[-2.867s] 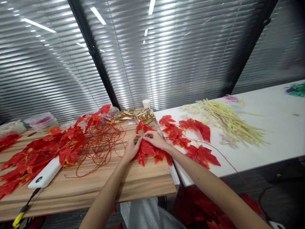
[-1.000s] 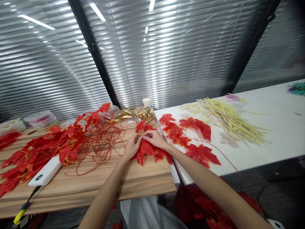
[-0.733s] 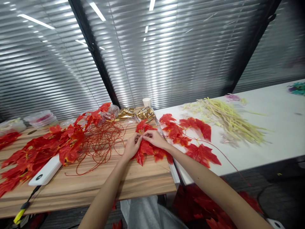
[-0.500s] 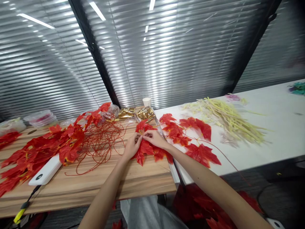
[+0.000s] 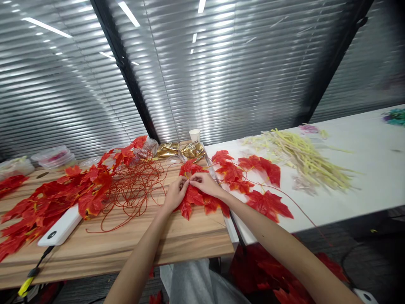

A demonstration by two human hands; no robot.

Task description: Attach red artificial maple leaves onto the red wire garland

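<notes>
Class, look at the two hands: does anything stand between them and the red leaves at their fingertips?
Nothing visible does: the left hand and right hand meet right at the red leaves. What exactly they pinch is too small to tell.

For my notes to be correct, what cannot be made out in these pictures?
All in the head view:
What lies between the fingers of the left hand and right hand: hidden by the fingers themselves.
Print on the gold packet: too small.
Teal bunch: cut off by the right edge.
Red leaves low down: partly behind the right arm.
</notes>
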